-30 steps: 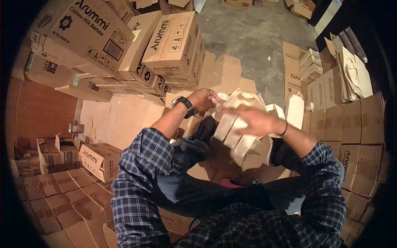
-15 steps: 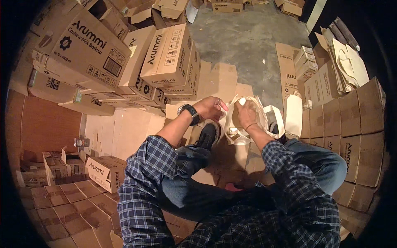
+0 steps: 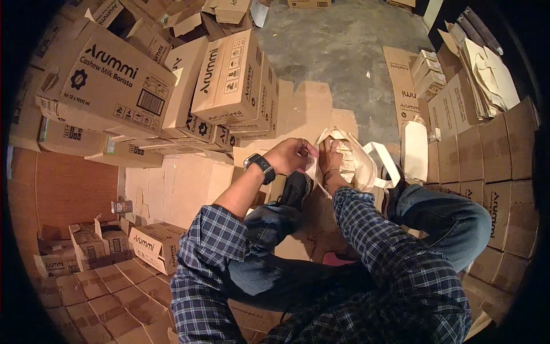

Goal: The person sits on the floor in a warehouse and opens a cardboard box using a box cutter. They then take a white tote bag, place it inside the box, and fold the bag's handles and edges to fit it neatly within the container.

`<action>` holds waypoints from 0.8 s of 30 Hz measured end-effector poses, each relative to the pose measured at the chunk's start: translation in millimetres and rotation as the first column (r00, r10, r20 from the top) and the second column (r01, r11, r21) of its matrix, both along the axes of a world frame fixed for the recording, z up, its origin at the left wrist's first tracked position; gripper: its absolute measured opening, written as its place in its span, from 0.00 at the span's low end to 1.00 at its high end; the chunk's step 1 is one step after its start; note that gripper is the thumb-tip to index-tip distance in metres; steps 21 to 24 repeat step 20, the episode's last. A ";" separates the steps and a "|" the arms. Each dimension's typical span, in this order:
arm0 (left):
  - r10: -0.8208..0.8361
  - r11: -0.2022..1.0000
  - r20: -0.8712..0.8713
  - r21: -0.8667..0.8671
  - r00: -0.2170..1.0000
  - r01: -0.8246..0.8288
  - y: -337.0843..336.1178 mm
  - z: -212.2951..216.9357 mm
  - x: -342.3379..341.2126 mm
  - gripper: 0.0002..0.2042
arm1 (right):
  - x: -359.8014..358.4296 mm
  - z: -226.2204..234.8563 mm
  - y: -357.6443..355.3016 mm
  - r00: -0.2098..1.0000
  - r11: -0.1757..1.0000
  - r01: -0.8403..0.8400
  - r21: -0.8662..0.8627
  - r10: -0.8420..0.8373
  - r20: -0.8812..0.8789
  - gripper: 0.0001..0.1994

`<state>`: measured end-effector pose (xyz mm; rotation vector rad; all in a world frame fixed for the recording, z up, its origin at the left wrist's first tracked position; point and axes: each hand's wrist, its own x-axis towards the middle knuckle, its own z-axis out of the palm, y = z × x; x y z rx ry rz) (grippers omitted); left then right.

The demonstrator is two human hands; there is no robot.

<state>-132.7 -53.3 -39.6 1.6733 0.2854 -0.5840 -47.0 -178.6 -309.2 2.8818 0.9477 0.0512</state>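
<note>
A cream cloth tote bag point(image 3: 360, 166) stands in front of me between my feet, its mouth held apart and one strap looped out on the right. My left hand point(image 3: 291, 156), with a black watch on the wrist, pinches the bag's left edge. Inside the bag, along its left side, reaches my right hand point(image 3: 330, 158); its fingers look stretched out beside small pale cartons point(image 3: 346, 158), and their tips are partly hidden. The cartons sit in a row within the bag.
Stacked cardboard boxes point(image 3: 226, 77) rise on the left, and a wall of brown boxes point(image 3: 478, 152) on the right. A white rolled bundle point(image 3: 414, 150) stands beside the bag. More pale cloth bags point(image 3: 491, 80) lie piled at the far right. Flattened cardboard point(image 3: 306, 109) covers part of the grey floor.
My right hand has moved left and lies lower along the bag's left side, and the white item at its fingertips no longer shows. The cartons inside are now in view. My left hand stays at the edge.
</note>
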 end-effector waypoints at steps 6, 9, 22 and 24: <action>0.000 0.998 0.005 -0.063 1.000 0.001 3.6 -8.8 -4.8 0.09 | -2.8 20.5 12.7 0.965 0.987 0.153 -0.049 -0.160 -0.209 0.25; -0.018 0.998 0.045 -0.056 0.999 0.020 10.8 -20.8 -13.7 0.09 | -11.3 56.8 22.9 0.936 0.882 -0.282 -0.378 0.166 -0.310 0.28; -0.104 0.984 0.006 0.145 0.995 0.102 0.2 -1.1 7.2 0.11 | 23.0 55.3 -45.1 0.749 0.826 -0.563 -0.030 0.494 -0.441 0.47; -0.104 0.984 0.006 0.145 0.995 0.102 0.2 -1.1 7.2 0.11 | 23.0 55.3 -45.1 0.749 0.826 -0.563 -0.030 0.494 -0.441 0.47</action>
